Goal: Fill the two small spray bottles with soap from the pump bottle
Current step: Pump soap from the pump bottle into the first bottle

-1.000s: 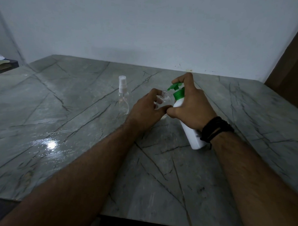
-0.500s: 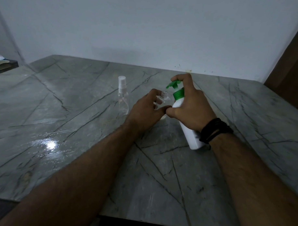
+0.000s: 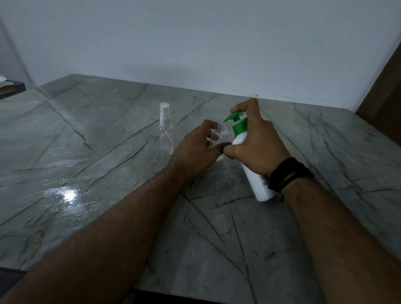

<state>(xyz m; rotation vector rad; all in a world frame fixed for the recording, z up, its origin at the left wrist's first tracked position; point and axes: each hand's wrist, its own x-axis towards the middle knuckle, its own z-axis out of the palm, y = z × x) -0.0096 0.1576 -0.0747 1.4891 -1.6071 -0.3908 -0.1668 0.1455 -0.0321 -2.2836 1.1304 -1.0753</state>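
My left hand (image 3: 198,145) grips a small clear spray bottle (image 3: 221,134) with its cap off, upright near the table's middle. My right hand (image 3: 259,144) holds the white pump bottle (image 3: 258,183) with the green pump head (image 3: 236,118), tilted toward the open bottle. My forefinger rests on top of the pump, and the green nozzle points at the small bottle's mouth. A second clear spray bottle (image 3: 165,130) with a white sprayer cap stands upright to the left, apart from my hands.
The grey marble table (image 3: 103,171) has a bright glare spot at front left. A white wall runs behind it, a brown wooden panel (image 3: 388,94) stands at the right, and some items lie on a dark surface (image 3: 4,86) at far left.
The green pump head has risen a little under my right forefinger. Both hands and the bottles stay where they were.
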